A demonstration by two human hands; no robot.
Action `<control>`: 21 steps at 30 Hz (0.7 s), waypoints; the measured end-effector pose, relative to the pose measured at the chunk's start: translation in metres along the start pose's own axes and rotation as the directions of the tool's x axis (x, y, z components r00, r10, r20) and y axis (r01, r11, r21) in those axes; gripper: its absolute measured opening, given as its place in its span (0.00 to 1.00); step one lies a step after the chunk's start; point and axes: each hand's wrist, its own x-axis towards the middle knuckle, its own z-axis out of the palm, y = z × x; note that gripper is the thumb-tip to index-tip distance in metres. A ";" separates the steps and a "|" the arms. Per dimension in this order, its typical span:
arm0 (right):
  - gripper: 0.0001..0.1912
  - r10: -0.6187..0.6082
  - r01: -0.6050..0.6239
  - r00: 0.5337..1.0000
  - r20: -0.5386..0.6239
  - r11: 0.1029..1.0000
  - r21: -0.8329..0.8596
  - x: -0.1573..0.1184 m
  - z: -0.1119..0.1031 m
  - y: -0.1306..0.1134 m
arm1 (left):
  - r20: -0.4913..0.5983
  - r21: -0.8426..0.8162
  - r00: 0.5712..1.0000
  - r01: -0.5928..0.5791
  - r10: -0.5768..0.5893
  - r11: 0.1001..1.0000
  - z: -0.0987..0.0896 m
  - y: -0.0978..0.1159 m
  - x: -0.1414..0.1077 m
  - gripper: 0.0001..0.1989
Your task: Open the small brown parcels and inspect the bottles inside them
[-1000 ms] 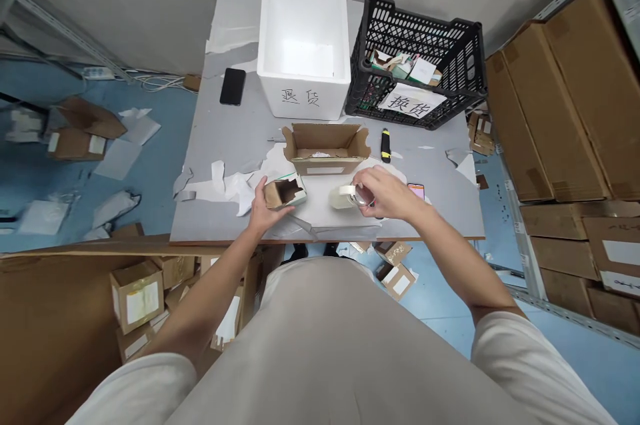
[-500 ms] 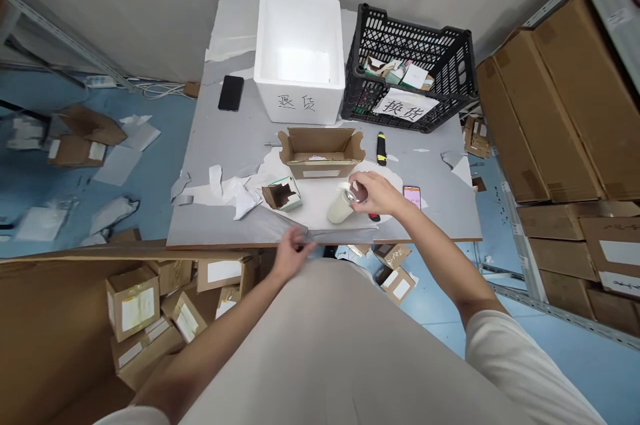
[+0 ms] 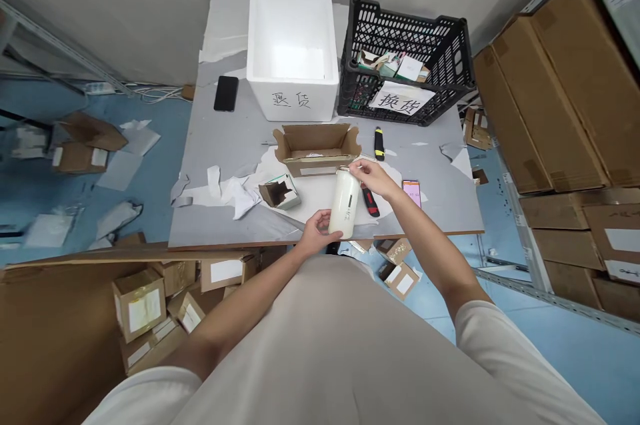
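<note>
A cream thermos bottle with small dark lettering on its side stands slightly tilted at the front of the table. My right hand grips it near the top rim. Lower down, my left hand is closed around the base from the left. Just behind the bottle sits an open brown cardboard box with a white label. A small torn white-and-green box lies to the left. Beside the bottle on the right is a red and black utility knife.
At the back stand a white foam box and a black plastic crate holding several small boxes. A black phone, a yellow and black knife and a lit phone lie on the table. A large carton of boxes is front left.
My left hand has come up from the table edge and taken hold of the bottle's base. The bottle has turned more upright and its lettering now faces me. The red knife is more exposed.
</note>
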 end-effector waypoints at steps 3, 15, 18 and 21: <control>0.23 0.002 -0.048 0.992 0.129 0.934 0.353 -0.005 0.001 0.009 | 0.020 -0.126 1.000 0.013 -0.010 0.992 0.001 0.008 -0.002 0.32; 0.24 0.027 -0.059 0.997 0.070 0.854 0.517 -0.004 0.008 0.004 | 0.031 -0.184 1.000 0.006 0.000 0.983 0.005 0.018 -0.003 0.34; 0.25 0.077 -0.053 0.997 -0.032 0.884 0.465 -0.003 0.014 -0.001 | -0.001 -0.188 1.000 -0.022 0.022 0.982 0.011 0.021 -0.005 0.35; 0.24 0.055 -0.004 0.992 -0.114 0.914 0.406 -0.002 0.017 -0.005 | -0.129 -0.174 0.990 -0.085 0.063 0.981 0.016 0.025 -0.004 0.36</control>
